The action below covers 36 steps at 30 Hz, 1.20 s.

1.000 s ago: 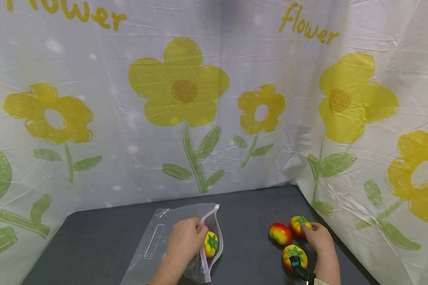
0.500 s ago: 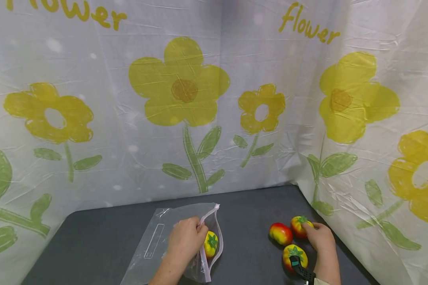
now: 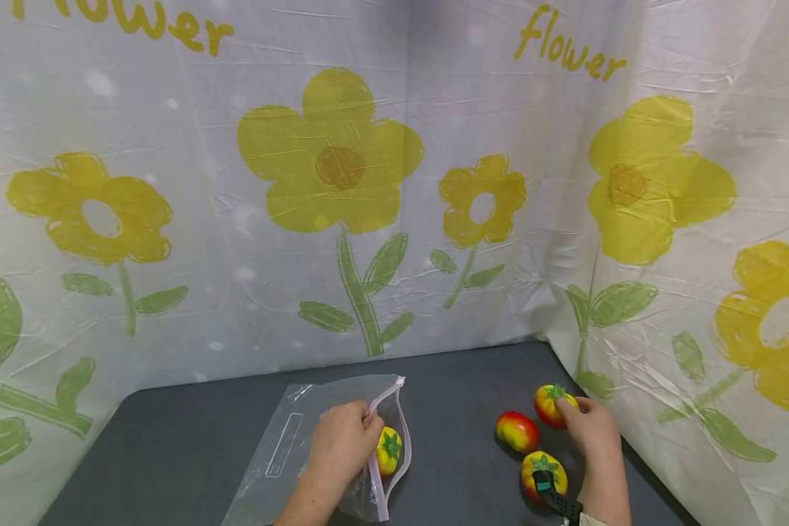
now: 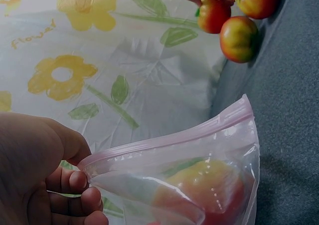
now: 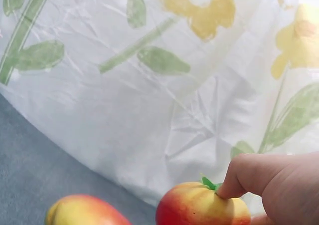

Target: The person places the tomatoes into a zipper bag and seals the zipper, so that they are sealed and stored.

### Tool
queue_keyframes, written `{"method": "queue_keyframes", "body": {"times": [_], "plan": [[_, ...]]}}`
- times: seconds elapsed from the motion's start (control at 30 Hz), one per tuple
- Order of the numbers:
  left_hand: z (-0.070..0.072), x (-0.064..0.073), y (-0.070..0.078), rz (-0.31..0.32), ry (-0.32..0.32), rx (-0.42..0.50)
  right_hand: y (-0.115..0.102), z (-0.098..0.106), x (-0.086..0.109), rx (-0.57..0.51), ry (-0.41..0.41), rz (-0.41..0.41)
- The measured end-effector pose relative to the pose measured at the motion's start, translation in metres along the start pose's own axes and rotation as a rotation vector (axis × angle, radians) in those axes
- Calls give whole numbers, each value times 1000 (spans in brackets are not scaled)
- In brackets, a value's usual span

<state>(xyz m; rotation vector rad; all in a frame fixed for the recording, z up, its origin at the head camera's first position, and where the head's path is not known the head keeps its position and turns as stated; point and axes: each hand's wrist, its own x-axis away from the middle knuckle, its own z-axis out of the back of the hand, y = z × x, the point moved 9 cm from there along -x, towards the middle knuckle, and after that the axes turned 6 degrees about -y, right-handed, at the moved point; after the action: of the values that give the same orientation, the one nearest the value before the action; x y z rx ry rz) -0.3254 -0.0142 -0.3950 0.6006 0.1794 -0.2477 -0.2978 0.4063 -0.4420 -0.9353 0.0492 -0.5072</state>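
My left hand [image 3: 345, 440] pinches the pink zip edge of a clear zip-lock bag [image 3: 283, 438], whose mouth gapes to the right. Inside the bag lies a yellow-red toy tomato [image 3: 388, 451], blurred by the plastic [image 4: 174, 200] in the left wrist view. On the right, my right hand [image 3: 592, 431] holds a second toy tomato [image 3: 550, 406] between thumb and fingers, near its green leafy top [image 5: 209, 183]. Beside it rest a smooth red-yellow toy mango [image 3: 517, 432] and a third toy tomato [image 3: 543, 471], partly covered by the wrist strap.
Everything lies on a dark grey table [image 3: 460, 409]. A white curtain [image 3: 223, 307] painted with yellow flowers rises behind it and along its right side, close to my right hand. A black strap [image 3: 555, 500] sits at my right wrist.
My right hand has raised the toy tomato slightly, and it stands a little farther from the mango in the head view. My left hand and the bag stay in place.
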Motion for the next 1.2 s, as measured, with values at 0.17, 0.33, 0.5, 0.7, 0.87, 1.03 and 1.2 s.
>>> {"method": "queue_keyframes", "body": {"times": [0.17, 0.33, 0.5, 0.7, 0.87, 1.03, 1.2], "plan": [[0, 0, 0, 1, -4, 1, -15, 1, 7, 7, -31, 39], [-1, 0, -1, 5, -10, -1, -34, -4, 15, -2, -40, 101], [-1, 0, -1, 11, -13, -5, -50, -15, 20, 0, -74, 133], [-1, 0, -1, 15, -12, 1, -68, -30, 28, -45, -131, 178], [0, 0, -2, 17, -9, 8, -85, -44, 36, -52, -158, 226], [1, 0, -2, 11, -3, 9, -100, -62, 42, -55, -190, 274], [2, -1, -1, 7, 5, 3, -112, -79, 48, -56, -226, 328]]}}
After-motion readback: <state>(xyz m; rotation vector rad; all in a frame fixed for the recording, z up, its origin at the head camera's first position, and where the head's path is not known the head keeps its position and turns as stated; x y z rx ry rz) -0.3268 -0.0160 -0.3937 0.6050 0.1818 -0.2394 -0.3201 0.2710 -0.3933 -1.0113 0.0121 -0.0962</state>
